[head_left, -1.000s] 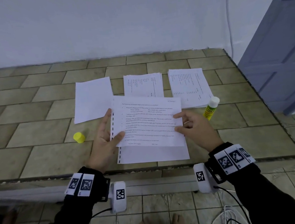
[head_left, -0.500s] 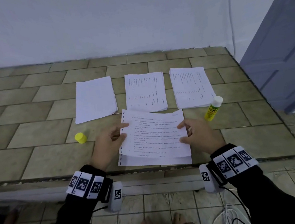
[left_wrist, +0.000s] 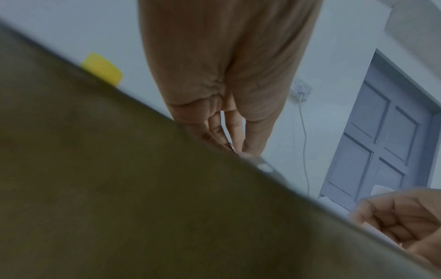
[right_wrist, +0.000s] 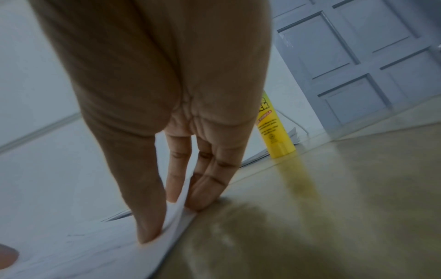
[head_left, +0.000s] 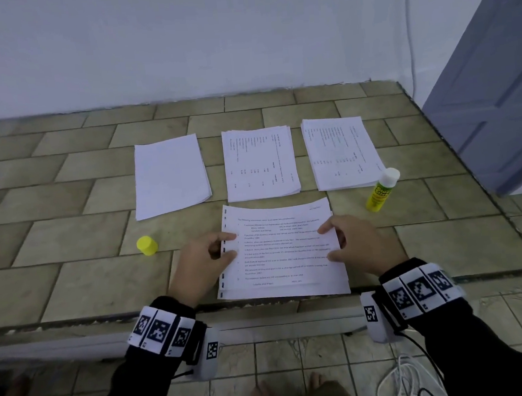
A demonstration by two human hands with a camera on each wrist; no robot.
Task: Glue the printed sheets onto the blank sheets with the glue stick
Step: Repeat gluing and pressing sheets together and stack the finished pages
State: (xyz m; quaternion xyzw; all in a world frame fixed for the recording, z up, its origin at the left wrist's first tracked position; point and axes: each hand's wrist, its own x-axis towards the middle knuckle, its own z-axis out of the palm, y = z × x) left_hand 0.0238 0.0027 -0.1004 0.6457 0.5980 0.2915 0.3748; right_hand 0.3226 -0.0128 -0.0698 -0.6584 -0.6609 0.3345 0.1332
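Note:
A printed sheet [head_left: 283, 246] lies almost squarely over a blank sheet [head_left: 284, 293] near the table's front edge; only the blank's lower margin shows. My left hand [head_left: 230, 245] pinches the printed sheet's punched left edge. My right hand [head_left: 330, 242] pinches its right edge, thumb on top and fingers beneath [right_wrist: 171, 207]. The yellow glue stick [head_left: 381, 193] stands uncapped, white tip up, to the right of the sheets. Its yellow cap [head_left: 147, 245] lies left of my left hand.
Three stacks lie side by side farther back: blank sheets [head_left: 170, 176] on the left, printed sheets [head_left: 260, 163] in the middle, more printed sheets [head_left: 340, 152] on the right. The tiled table [head_left: 72, 275] ends at a wall behind; a grey door [head_left: 495, 101] stands right.
Both hands drew the printed sheet toward me and lowered it onto the blank sheet, so much less of the blank shows. Glue stick and cap stayed put.

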